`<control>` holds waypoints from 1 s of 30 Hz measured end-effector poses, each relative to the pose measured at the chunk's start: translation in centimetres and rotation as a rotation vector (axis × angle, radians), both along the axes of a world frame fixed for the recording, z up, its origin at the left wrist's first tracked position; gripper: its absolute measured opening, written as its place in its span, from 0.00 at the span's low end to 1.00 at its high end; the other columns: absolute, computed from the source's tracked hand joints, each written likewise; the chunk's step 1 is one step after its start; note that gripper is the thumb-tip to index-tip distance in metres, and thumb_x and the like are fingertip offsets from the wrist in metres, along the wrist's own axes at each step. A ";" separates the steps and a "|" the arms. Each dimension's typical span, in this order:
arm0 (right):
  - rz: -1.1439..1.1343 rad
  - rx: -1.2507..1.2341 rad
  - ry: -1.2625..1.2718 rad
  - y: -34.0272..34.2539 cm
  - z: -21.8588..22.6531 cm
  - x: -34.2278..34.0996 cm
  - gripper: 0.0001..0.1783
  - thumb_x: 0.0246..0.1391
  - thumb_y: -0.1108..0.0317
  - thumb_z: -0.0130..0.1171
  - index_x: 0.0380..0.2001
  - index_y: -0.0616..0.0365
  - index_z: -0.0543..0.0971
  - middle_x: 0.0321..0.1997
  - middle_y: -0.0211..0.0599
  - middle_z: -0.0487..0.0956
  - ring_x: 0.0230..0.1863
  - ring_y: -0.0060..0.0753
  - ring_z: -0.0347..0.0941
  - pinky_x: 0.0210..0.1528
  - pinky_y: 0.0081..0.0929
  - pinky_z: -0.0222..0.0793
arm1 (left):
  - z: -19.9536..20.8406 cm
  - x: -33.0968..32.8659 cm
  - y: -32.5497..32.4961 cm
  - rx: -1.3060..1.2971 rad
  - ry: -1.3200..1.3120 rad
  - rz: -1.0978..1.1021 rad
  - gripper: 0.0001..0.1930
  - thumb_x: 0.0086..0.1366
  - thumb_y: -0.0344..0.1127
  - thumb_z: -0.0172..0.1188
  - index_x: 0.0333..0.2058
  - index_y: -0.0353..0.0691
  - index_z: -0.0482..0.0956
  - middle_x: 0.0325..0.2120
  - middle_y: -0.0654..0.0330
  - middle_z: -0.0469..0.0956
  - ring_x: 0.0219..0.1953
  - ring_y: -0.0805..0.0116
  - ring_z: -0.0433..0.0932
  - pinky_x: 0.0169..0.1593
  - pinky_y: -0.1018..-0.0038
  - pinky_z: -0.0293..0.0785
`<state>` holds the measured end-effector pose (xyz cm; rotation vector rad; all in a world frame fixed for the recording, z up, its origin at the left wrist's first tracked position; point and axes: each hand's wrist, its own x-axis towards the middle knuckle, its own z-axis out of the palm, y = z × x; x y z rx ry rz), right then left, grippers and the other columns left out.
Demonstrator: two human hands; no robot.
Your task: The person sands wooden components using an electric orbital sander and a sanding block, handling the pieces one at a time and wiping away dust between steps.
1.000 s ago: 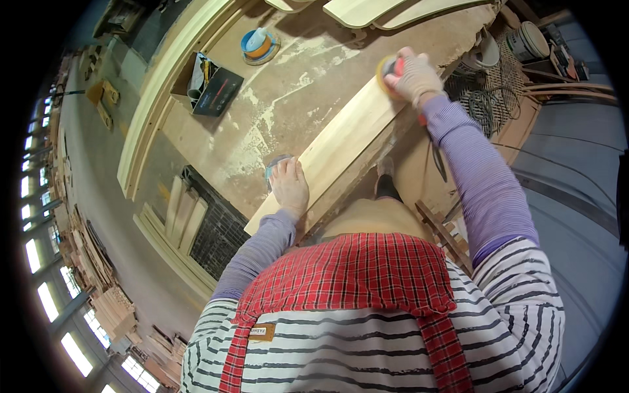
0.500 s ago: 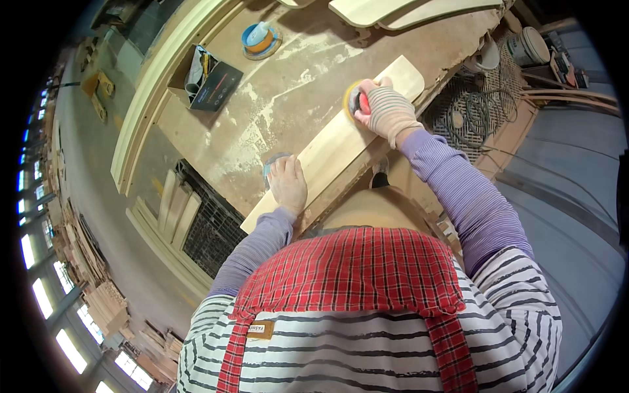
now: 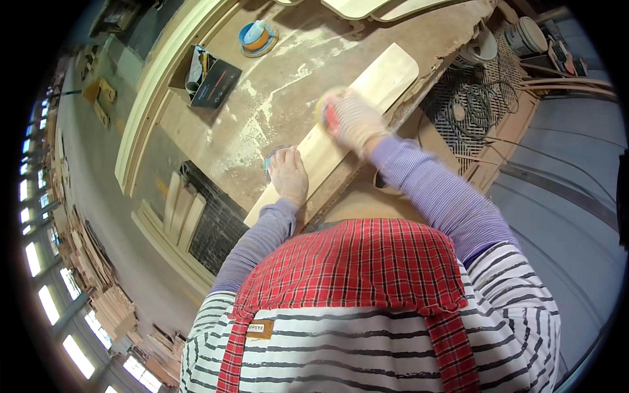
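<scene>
A long pale wooden board (image 3: 385, 77) with one rounded end lies slantwise along the workbench's near edge. Around a sanding pad (image 3: 322, 109), yellow-rimmed with red and black on top, my right hand (image 3: 357, 121) is closed; it wears a striped, light glove and is blurred by motion. The pad is against the board's face near its middle. My left hand (image 3: 288, 175) lies flat on the lower-left part of the board, fingers stretched out over its far edge. Beside those fingertips a round, blue-grey disc (image 3: 268, 159) shows, partly covered.
A dark open box (image 3: 216, 85) with odds and ends and a blue-and-orange round container (image 3: 254, 36) stand on the workbench (image 3: 275, 85). Shaped boards (image 3: 400, 8) lie at its far side. To the right are buckets (image 3: 524, 36) and a coiled cable (image 3: 481, 105) on a grate.
My right hand has slid the sanding pad down and left along the board, toward my left hand. My left hand stays pressed on the board. The whole view has shifted slightly.
</scene>
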<state>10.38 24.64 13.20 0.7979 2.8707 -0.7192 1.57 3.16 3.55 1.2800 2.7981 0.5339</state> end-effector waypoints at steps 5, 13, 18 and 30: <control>-0.033 -0.117 -0.057 -2.2 -1.2 1.0 0.17 0.52 0.59 0.61 0.45 0.45 0.75 0.53 0.53 0.72 0.46 0.57 0.77 0.51 0.44 0.75 | 0.1 0.0 -0.4 -0.032 -0.015 0.013 0.13 0.70 0.40 0.51 0.46 0.43 0.80 0.42 0.57 0.76 0.48 0.54 0.73 0.51 0.57 0.67; -0.502 0.078 -0.064 12.4 0.7 3.4 0.27 0.52 0.57 0.65 0.55 0.43 0.71 0.55 0.55 0.68 0.48 0.60 0.77 0.56 0.45 0.73 | 0.3 0.1 -0.2 0.002 -0.023 0.000 0.12 0.71 0.41 0.50 0.46 0.46 0.78 0.42 0.60 0.76 0.47 0.55 0.72 0.51 0.58 0.67; -0.336 0.113 -0.125 10.5 0.0 4.2 0.32 0.48 0.54 0.69 0.57 0.40 0.70 0.56 0.52 0.67 0.51 0.58 0.76 0.56 0.45 0.72 | 0.4 0.3 -0.1 -0.013 -0.076 0.020 0.12 0.71 0.40 0.51 0.46 0.44 0.80 0.43 0.57 0.76 0.49 0.54 0.72 0.54 0.58 0.67; -0.345 0.074 -0.077 11.2 -0.5 4.3 0.29 0.50 0.58 0.69 0.55 0.45 0.69 0.53 0.53 0.67 0.45 0.62 0.76 0.53 0.46 0.73 | 0.5 0.2 -0.2 -0.023 -0.080 0.009 0.13 0.71 0.39 0.51 0.46 0.43 0.80 0.43 0.57 0.76 0.49 0.53 0.72 0.53 0.57 0.66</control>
